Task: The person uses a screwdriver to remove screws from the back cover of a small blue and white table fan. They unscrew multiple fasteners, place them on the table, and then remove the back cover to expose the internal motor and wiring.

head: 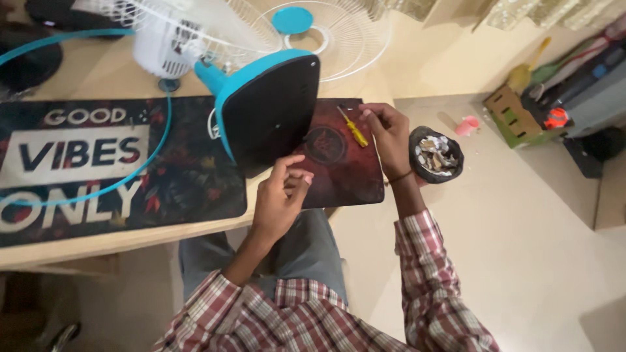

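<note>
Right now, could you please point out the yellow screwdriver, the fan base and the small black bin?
yellow screwdriver (356, 132), head view, on its yellow handle.
fan base (277, 111), head view, on its black underside.
small black bin (417, 139), head view, on its left rim.

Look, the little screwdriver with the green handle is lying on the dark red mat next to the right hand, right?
Not quite: the small screwdriver has a yellow handle, not green. The head view shows it lying on the dark red mat beside the right hand.
</note>
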